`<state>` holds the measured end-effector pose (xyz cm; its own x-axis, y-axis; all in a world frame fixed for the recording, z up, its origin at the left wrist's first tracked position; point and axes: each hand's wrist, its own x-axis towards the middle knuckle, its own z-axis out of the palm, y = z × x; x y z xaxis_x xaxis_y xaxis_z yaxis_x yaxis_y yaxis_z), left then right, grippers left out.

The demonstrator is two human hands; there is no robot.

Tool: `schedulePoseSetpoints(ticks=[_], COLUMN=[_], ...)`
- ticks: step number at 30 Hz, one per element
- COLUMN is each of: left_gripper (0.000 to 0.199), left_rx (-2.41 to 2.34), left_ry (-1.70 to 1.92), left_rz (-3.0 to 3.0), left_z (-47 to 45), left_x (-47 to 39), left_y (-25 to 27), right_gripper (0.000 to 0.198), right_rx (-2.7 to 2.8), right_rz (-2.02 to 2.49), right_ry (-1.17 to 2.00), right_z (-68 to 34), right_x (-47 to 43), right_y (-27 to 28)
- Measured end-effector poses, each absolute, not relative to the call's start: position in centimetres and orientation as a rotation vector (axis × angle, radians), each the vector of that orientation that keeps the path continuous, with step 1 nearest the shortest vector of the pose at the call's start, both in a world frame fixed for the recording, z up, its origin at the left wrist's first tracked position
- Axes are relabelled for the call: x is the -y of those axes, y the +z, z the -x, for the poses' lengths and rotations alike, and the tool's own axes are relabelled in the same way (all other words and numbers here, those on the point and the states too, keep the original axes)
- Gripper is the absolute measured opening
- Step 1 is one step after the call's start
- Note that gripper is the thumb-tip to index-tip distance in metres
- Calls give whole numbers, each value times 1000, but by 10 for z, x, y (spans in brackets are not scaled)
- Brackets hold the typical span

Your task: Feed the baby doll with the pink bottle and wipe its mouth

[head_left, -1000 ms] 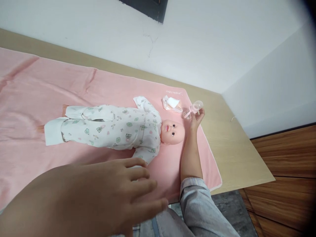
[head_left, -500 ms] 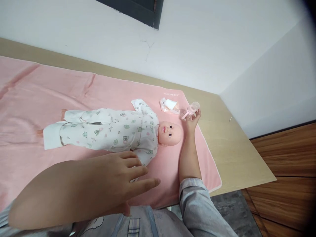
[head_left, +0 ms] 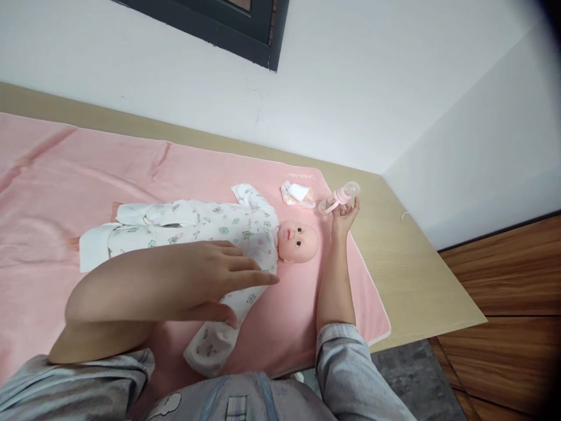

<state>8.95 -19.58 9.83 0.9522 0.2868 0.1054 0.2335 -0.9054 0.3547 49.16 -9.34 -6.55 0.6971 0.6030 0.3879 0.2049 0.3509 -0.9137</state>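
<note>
A baby doll [head_left: 298, 241] in white printed clothes lies on its back on a pink blanket [head_left: 131, 169], head to the right. My left hand [head_left: 219, 272] is over the doll's chest and near arm, palm down with fingers stretched out and holding nothing; whether it touches the clothes I cannot tell. Beyond the doll's head, my right hand [head_left: 345, 219] has its fingers around a clear baby bottle [head_left: 339, 197] with a pink collar and handle and a clear domed cap. The bottle is tilted, cap toward the right.
Beside the bottle on the blanket lies a small plastic wipes packet [head_left: 298, 193] with a white flap. The wooden table [head_left: 394, 263] shows past the blanket's right edge. A white wall [head_left: 333, 105] stands behind, with a dark frame [head_left: 249, 41] on it. Wood-grain panels [head_left: 517, 286] are at right.
My left hand has moved up and over the doll's chest, uncovering the doll's near sleeve. My right hand still holds the bottle, which has tipped slightly. The view has shifted a little.
</note>
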Motion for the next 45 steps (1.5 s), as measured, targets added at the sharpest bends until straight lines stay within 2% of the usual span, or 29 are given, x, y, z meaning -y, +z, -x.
schedulePoseSetpoints(ticks=[4,10,14,21,32,39,45], left_gripper=[56,54,60,73,67,66,61], left_rx=[-169,-600,-754,-884,-922,-1021,-1090], left_ry=[238,828,1024,980,918,860,808], left_rz=[-2557,-2308,-2144,-2162,-2160,-2260,-2347], left_z=[-98,-120,-131,-133,-132,-135,-138], left_x=[171,149,141,131,131,137,136], left_y=[112,97,81,78,80,86,84], right_gripper=[92,92,93,94,93,91,78], right_rx=[903,1126,1261,1435,1511,1575,1521], right_rz=[1129,992,965,904,868,893,930], right_ry=[340,499,613,839,960,900,790], right_z=[-478,-430,-387,-328,-318,-337,-328], right_x=[101,119,130,150,159,177,174], right_y=[-30,24,40,48,50,72,68])
